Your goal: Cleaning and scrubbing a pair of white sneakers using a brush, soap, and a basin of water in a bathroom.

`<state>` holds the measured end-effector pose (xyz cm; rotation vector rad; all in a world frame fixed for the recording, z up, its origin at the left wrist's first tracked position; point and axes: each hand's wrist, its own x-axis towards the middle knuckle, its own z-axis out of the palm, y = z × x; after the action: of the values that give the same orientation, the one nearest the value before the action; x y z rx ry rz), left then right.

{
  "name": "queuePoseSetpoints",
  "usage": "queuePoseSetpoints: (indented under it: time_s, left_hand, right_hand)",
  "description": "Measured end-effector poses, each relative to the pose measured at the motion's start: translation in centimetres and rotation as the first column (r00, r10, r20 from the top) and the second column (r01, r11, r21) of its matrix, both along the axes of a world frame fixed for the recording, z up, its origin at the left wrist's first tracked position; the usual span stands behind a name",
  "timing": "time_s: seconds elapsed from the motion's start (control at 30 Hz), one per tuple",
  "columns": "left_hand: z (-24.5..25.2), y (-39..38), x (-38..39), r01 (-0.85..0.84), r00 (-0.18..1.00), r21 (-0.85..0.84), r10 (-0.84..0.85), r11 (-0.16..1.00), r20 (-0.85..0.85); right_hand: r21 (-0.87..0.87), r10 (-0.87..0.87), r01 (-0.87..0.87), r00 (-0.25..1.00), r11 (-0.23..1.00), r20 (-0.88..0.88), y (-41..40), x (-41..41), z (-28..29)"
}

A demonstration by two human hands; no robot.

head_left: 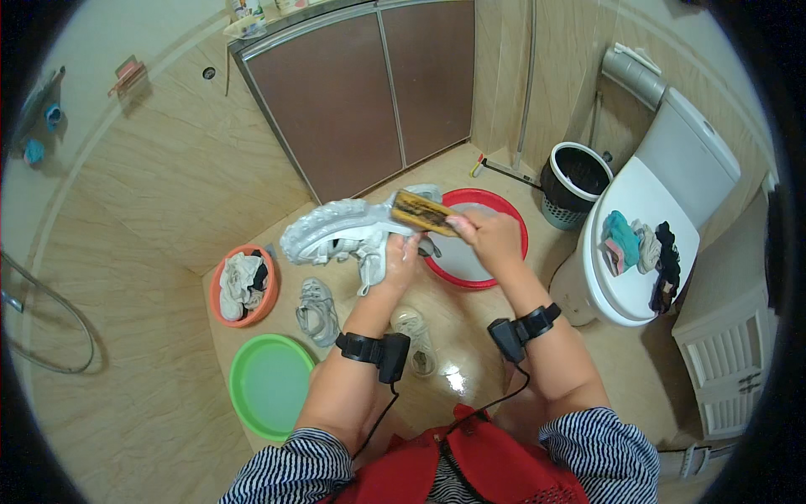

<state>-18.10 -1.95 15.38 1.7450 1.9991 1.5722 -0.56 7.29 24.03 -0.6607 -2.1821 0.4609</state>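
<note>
My left hand (401, 259) grips a wet white sneaker (340, 230), turned so that its sole faces up and away from me. Suds coat the sole, and a strap or lace hangs below. In my right hand (494, 239) is a wooden scrubbing brush (423, 213), held by one end and lying over the heel part of the shoe. Its bristle side is hidden. Both hands are raised near a red basin (524, 242) that holds cloudy water.
On the floor are a grey shoe (317, 313), a pale shoe (415, 334), an orange basin of clothes (272, 293) and a green basin of water (236, 381). Right stand a waste bin (562, 214), a floor squeegee (513, 173) and a toilet (636, 189) with small garments (648, 249) on its lid.
</note>
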Motion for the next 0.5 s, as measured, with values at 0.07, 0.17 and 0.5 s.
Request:
queuePoseSetpoints:
  time_s: [0.07,0.17,0.5]
  left_hand:
    - [1.5,-0.3,-0.1,0.057,0.977,-0.031,-0.049,0.998,0.207]
    - [0.9,-0.6,-0.1,0.152,0.927,0.054,-0.162,0.987,0.338]
    - [2.9,-0.9,3.2,0.126,0.874,0.091,-0.154,0.988,0.460]
  right_hand:
    - [-0.061,-0.039,0.045,0.995,0.997,0.095,1.5,1.2,0.1]
    - [0.007,-0.063,0.062,0.991,0.998,0.120,-1.5,-1.0,0.0]
    - [-0.126,-0.138,0.141,0.990,0.982,0.033,-1.1,-1.6,-0.8]
